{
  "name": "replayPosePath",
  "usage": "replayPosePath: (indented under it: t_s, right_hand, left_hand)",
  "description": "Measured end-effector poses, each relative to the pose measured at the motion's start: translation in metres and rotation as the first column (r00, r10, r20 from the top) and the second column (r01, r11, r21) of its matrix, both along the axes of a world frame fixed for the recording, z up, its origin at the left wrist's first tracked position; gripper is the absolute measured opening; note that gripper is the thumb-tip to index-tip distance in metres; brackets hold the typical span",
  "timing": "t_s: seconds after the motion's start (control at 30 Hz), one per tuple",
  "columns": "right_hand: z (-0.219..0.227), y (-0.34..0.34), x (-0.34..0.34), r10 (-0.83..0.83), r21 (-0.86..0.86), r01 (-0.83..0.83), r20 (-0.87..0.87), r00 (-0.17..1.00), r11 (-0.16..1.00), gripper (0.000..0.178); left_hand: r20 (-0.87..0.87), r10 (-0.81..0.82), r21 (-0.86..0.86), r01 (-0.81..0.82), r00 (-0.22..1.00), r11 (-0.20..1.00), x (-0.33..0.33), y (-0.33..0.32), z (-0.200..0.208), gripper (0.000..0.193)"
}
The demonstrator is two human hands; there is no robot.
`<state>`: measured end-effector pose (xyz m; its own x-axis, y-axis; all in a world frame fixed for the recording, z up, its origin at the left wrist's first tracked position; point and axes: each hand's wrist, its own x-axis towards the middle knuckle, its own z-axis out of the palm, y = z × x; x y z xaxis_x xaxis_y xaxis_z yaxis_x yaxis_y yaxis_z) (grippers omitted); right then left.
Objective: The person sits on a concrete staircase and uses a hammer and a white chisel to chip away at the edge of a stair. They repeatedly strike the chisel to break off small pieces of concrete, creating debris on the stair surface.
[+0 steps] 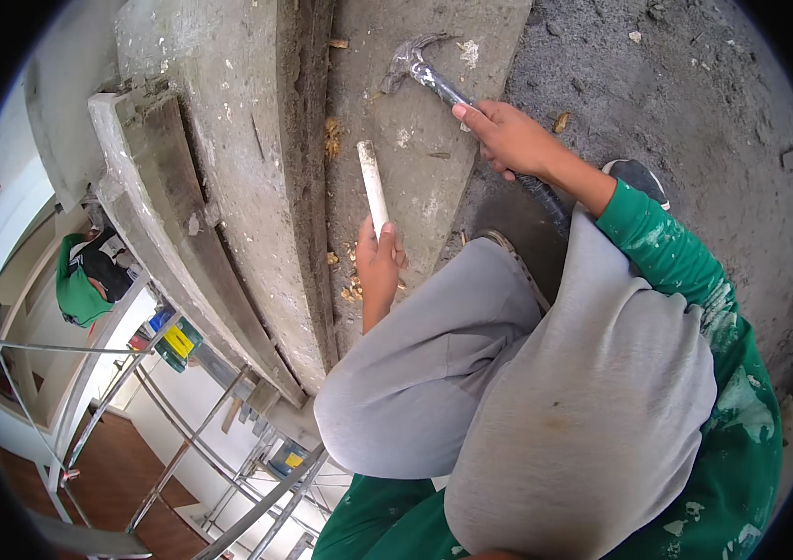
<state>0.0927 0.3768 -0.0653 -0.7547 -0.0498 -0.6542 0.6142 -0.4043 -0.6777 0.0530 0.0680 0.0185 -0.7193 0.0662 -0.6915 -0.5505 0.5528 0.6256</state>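
A claw hammer (443, 86) and a white rod (373, 187) are in hand beside a rough concrete ledge (240, 121), as I watch from my distant station. The right hand (516, 140) closes its fingers around the hammer's dark handle; the left hand (381, 266) wraps the rod's lower end, thumb against it. Hammer head and rod's free end are apart, both over a grey slab (448, 187) flecked with yellowish chips (352, 287). I judge the step to be readying both tools; the next move seems to call for steadying the rod and aligning the hammer.
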Motion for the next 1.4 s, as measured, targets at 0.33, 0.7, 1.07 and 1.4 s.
replayPosePath:
  t_s: [0.33, 0.7, 1.07, 1.4]
  right_hand:
    - [-0.004, -0.007, -0.005, -0.006, -0.061, 0.006, 0.001, 1.0, 0.998, 0.056]
    - [-0.013, 0.002, 0.001, 0.03, -0.065, -0.03, 0.001, 1.0, 0.997, 0.057]
    - [-0.007, -0.012, 0.0, -0.041, -0.112, 0.042, 0.006, 0.999, 0.993, 0.047]
    - [0.004, -0.007, 0.0, 0.064, 0.155, -0.058, -0.034, 0.997, 0.986, 0.051]
  left_hand:
    - [-0.097, -0.056, -0.085, 0.048, 0.994, 0.995, -0.034, 0.027, -0.014, 0.046]
    - [-0.171, -0.058, -0.126, 0.036, 0.984, 0.991, -0.02, -0.005, -0.022, 0.038]
    - [-0.302, -0.275, -0.28, 0.191, 0.913, 0.941, -0.026, -0.044, -0.047, 0.036]
    - [-0.317, -0.249, -0.192, 0.195, 0.915, 0.962, -0.023, -0.039, -0.051, 0.038]
